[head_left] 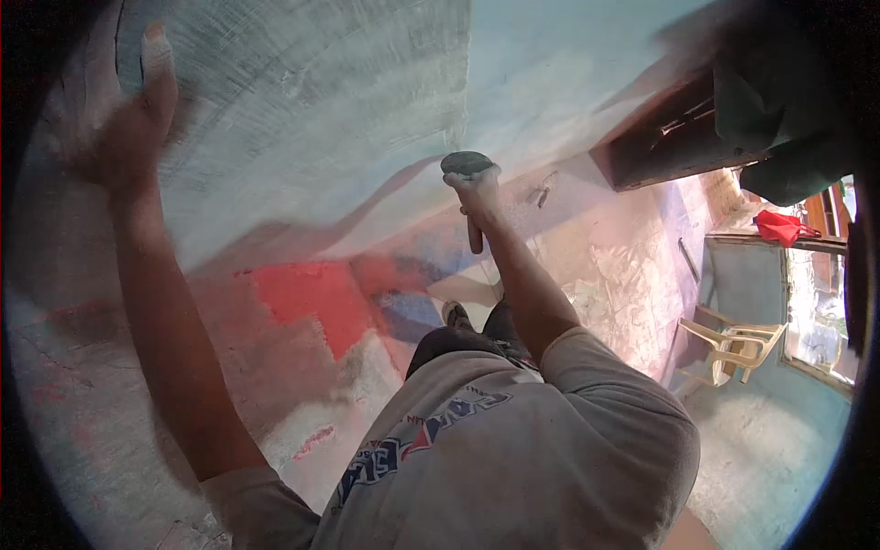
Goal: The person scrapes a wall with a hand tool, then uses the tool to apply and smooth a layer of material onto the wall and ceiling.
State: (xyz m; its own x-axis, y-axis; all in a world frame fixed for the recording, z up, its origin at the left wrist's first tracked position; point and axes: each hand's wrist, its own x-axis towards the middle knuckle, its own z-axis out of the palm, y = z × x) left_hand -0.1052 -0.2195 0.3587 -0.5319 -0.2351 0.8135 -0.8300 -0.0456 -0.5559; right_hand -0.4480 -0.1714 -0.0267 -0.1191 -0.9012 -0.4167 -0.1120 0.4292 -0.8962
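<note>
The plastered wall (302, 101), grey-white with fresh streaks, fills the upper view. Against it, the left hand (137, 119) presses flat, its fingers (158, 55) spread open and touching the plaster. To the right of that hand, below the wall's smoothed patch, the right hand (477, 192) has its fingers clamped around the handle of a round-headed tool (467, 165), whose dark head lies just beside the wall.
</note>
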